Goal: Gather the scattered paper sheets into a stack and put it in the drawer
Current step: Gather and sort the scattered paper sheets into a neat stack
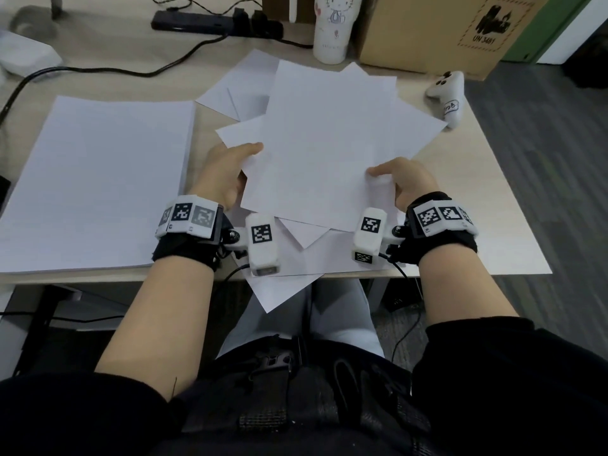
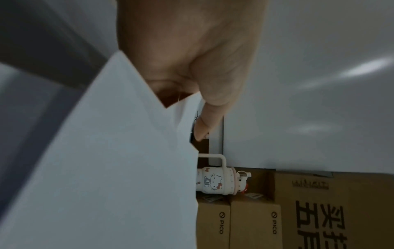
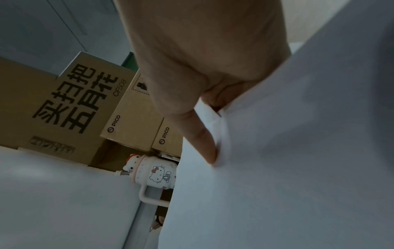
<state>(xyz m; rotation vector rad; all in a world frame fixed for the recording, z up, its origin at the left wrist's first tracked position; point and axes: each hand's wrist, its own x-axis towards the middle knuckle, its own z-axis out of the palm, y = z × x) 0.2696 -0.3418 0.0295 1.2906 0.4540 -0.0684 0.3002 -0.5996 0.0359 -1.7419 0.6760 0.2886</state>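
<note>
A fanned bundle of white paper sheets is lifted just above the desk. My left hand pinches its left edge, thumb on top. My right hand pinches its lower right edge, thumb on top too. In the left wrist view the thumb presses on the bundle; in the right wrist view the thumb lies against the sheets. More loose sheets lie on the desk behind, and others lie under the wrists, overhanging the front edge. No drawer shows.
A large neat ream of paper lies at the left of the desk. A white cartoon-cat bottle, a power strip with cables and a cardboard box stand at the back. A white controller rests at the right edge.
</note>
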